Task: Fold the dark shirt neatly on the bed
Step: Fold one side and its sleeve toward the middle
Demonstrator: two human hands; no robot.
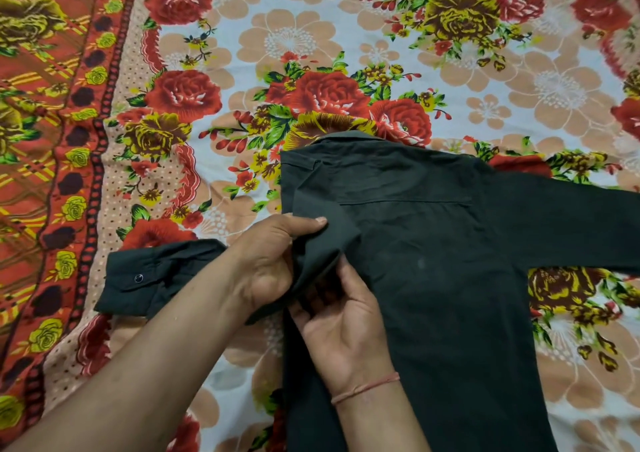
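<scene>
From the head camera, the folding looks to me barely past its start. The dark shirt (433, 261) lies spread on the bed with its collar (349, 137) pointing away from the person. Its left edge has been turned in along a straight line.

The left hand (270, 261) grips a bunched fold of cloth near that shoulder, thumb on top. The right hand (346, 327) pinches the same fold from below. A red thread (367, 387) circles the right wrist.

That side's sleeve trails out under the left forearm, its cuff (128, 288) resting on the sheet. The other sleeve (571, 229) lies stretched out to the right, not yet brought in. Both sleeves and the fold up from the hem remain to be done, I'd judge.

The bedsheet (311, 35) is pale with red roses and peach blossoms. It has an orange border (52, 139) on the left. Of the room itself hardly anything shows.
</scene>
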